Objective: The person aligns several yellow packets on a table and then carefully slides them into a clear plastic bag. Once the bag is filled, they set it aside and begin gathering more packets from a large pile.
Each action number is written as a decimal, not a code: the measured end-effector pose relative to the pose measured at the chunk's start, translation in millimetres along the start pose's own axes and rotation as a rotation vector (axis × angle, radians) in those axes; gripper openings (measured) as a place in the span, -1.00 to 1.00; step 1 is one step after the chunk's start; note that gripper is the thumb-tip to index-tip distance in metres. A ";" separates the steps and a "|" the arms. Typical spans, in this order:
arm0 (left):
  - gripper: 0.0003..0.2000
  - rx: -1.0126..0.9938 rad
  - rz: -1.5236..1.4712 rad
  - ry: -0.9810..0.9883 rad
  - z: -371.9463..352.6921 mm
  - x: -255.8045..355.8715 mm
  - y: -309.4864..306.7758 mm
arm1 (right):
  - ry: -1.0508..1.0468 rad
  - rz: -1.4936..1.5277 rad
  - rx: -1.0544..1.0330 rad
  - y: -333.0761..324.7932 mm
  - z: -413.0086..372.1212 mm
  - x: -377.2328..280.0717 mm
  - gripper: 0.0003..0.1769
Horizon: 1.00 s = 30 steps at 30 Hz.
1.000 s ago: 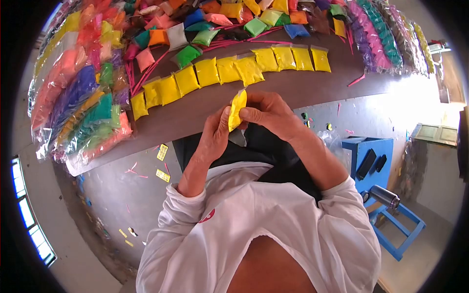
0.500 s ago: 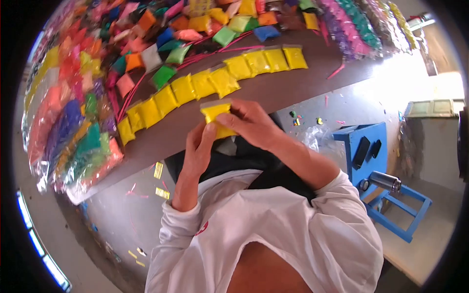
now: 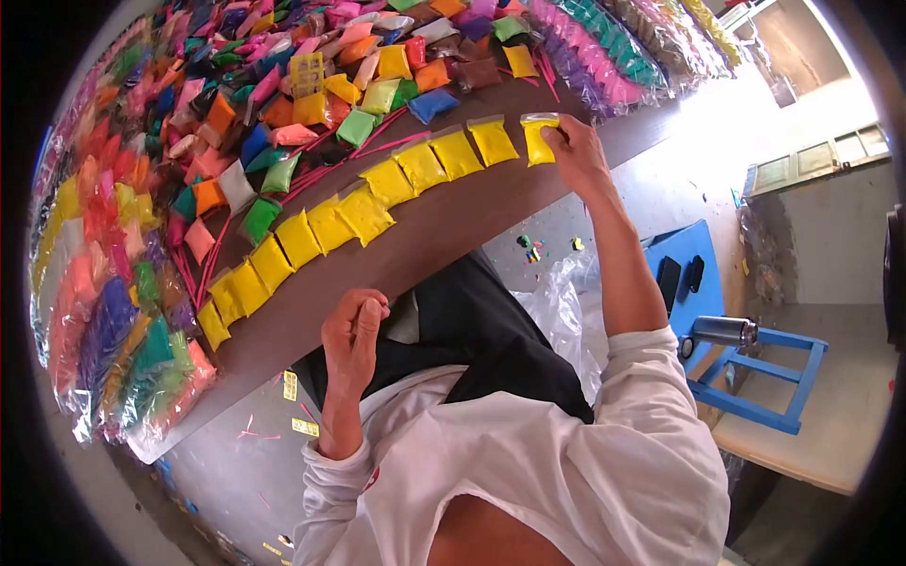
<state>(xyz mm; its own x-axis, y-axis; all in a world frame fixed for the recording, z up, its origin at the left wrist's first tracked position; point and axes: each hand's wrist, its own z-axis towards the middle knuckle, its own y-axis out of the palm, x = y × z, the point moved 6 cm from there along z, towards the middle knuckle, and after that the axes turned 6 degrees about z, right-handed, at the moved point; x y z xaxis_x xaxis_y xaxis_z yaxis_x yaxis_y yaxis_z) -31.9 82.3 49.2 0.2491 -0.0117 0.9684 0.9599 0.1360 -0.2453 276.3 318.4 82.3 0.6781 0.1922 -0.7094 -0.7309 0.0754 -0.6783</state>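
Observation:
My right hand point(image 3: 580, 156) pinches a small yellow packet point(image 3: 540, 141) by its right side, at the right end of a curved row of yellow packets on the brown table point(image 3: 425, 241). A gap parts this packet from its nearest neighbour point(image 3: 493, 141). The row runs down to the left as far as a last packet point(image 3: 213, 325). Close to my body, over the table's near edge, my left hand point(image 3: 353, 330) is closed with fingers curled. Whether something small is in it I cannot make out.
Many coloured packets point(image 3: 293, 108) heap up behind the row, with pink strips point(image 3: 340, 162) among them. Bagged packets point(image 3: 123, 321) lie at the left and others point(image 3: 604, 47) at the top right. A blue stool point(image 3: 694, 283) holds a metal flask point(image 3: 722, 330).
My right hand has carried the yellow packet up and right to the row's end. My left hand has let go of it and sits lower left. The view has shifted.

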 end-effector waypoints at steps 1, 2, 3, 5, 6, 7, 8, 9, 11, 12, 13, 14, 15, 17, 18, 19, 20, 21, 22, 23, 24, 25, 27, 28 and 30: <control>-0.78 0.007 0.003 -0.002 -0.1 0.3 0.5 | -0.001 -0.015 -0.024 0.8 4.9 0.4 -0.72; -0.78 0.013 0.006 -0.005 -0.5 0.6 0.9 | -0.001 -0.030 -0.049 2.6 9.4 0.8 -0.71; -0.79 0.020 0.009 -0.008 -0.9 0.7 0.9 | -0.038 -0.001 -0.012 5.5 14.0 3.5 -0.71; -0.79 0.022 0.018 -0.007 -0.8 -2.2 0.7 | -0.112 0.059 0.063 17.1 19.8 12.7 -0.68; -0.78 0.025 0.022 -0.007 -0.9 -3.4 0.5 | -0.099 0.055 0.084 19.3 20.2 14.3 -0.68; -0.79 0.029 0.020 -0.006 -1.0 -2.6 0.6 | -0.087 0.051 0.105 20.7 20.0 15.4 -0.66; -0.79 0.034 0.016 -0.004 -0.7 -1.2 1.0 | -0.075 0.047 0.125 21.1 20.2 15.7 -0.65; -0.79 0.039 0.013 -0.001 0.0 -0.1 1.1 | -0.113 -0.004 0.181 18.7 18.9 12.2 -0.67; -0.78 0.042 0.010 -0.017 0.3 -0.3 1.1 | -0.184 -0.106 0.292 13.8 9.7 3.3 -0.71; -0.78 0.043 0.008 -0.025 0.4 -0.5 0.7 | -0.198 -0.124 0.314 12.8 3.4 -1.7 -0.72; -0.78 0.040 0.021 -0.018 1.4 0.5 0.0 | -0.211 -0.142 0.336 11.4 -3.8 -8.1 -0.73; -0.78 0.036 0.034 -0.008 3.2 1.7 -0.6 | -0.223 -0.161 0.361 10.9 -9.8 -12.8 -0.74; -0.78 0.032 0.046 0.001 5.1 2.5 -1.0 | -0.214 -0.114 0.330 15.5 -14.5 -13.4 -0.73; -0.76 0.048 0.046 -0.011 7.3 2.0 -1.6 | -0.188 -0.022 0.267 27.1 -23.0 -12.0 -0.72; -0.75 0.053 0.046 -0.019 8.1 1.6 -1.5 | -0.184 -0.041 0.267 29.1 -24.4 -12.8 -0.69; -0.76 0.056 0.033 -0.031 9.1 0.6 -1.2 | -0.182 -0.059 0.266 30.3 -24.7 -14.7 -0.67; -0.76 0.058 0.020 -0.042 10.1 -0.6 -0.6 | -0.179 -0.078 0.265 31.8 -25.1 -15.9 -0.65; -0.77 0.058 0.005 -0.054 10.6 -1.5 0.1 | -0.199 -0.098 0.267 33.5 -27.0 -17.7 -0.64; -0.78 0.062 -0.006 -0.045 11.8 -1.3 1.7 | -0.222 -0.118 0.272 34.1 -27.1 -20.2 -0.63; -0.79 0.065 -0.019 -0.035 12.8 -1.8 3.6 | -0.246 -0.140 0.278 34.4 -26.8 -22.8 -0.62; -0.80 0.069 -0.032 -0.026 14.3 -3.0 4.3 | -0.235 -0.145 0.264 35.3 -25.5 -22.4 -0.61; -0.81 0.067 0.066 -0.005 16.5 -4.2 4.3 | -0.223 -0.151 0.249 36.1 -24.3 -21.4 -0.60; -0.81 0.059 0.262 0.040 21.6 -5.1 4.9 | -0.206 -0.157 0.231 36.5 -23.5 -20.5 -0.61; -0.81 0.072 0.298 0.077 24.2 -2.4 4.9 | -0.201 -0.157 0.230 36.3 -23.3 -21.4 -0.62; -0.82 0.095 0.373 0.152 27.8 4.6 7.9 | -0.197 -0.165 0.234 35.8 -23.3 -22.5 -0.64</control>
<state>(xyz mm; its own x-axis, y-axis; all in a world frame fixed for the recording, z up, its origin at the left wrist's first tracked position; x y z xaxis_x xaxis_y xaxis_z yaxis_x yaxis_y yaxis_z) -26.8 110.9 53.0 0.6008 -0.0891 0.7944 0.7857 0.2493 -0.5662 236.7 294.0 69.6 0.7777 0.3425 -0.5271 -0.6256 0.3397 -0.7023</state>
